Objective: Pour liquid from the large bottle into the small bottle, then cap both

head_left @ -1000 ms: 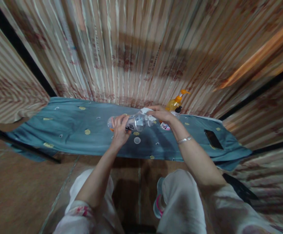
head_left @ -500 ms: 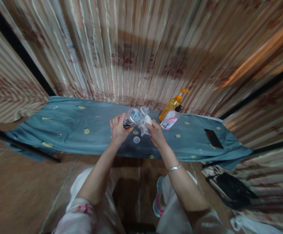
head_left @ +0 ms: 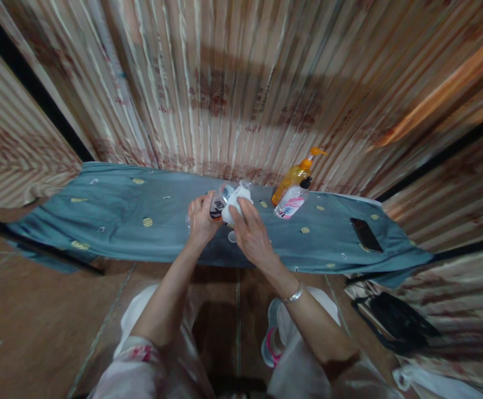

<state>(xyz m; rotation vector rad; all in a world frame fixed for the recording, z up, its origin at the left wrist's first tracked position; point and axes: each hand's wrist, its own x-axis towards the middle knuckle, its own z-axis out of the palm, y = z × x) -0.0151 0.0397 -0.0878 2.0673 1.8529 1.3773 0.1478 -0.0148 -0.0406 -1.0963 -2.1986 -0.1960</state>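
My left hand (head_left: pixel 202 218) is wrapped round a clear plastic bottle (head_left: pixel 216 205) with a dark label, held tilted above the cloth-covered surface. In my right hand (head_left: pixel 252 230) is a white tissue (head_left: pixel 236 200), pressed against the bottle's side near its neck. The tissue and my fingers hide part of the bottle. Just below them a small round translucent cap (head_left: pixel 232 237) lies on the cloth, partly covered by my right hand.
An amber pump bottle (head_left: pixel 291 183) and a clear bottle with a pink-and-white label (head_left: pixel 292 202) stand right of my hands. A phone (head_left: pixel 366 235) lies farther right on the teal cloth (head_left: pixel 117 216). Behind hangs a striped curtain (head_left: pixel 225 83); a black bag (head_left: pixel 399 321) sits at lower right.
My right hand has moved left and up with the tissue, from beside the bottle onto its side. My left hand keeps its hold on the bottle.
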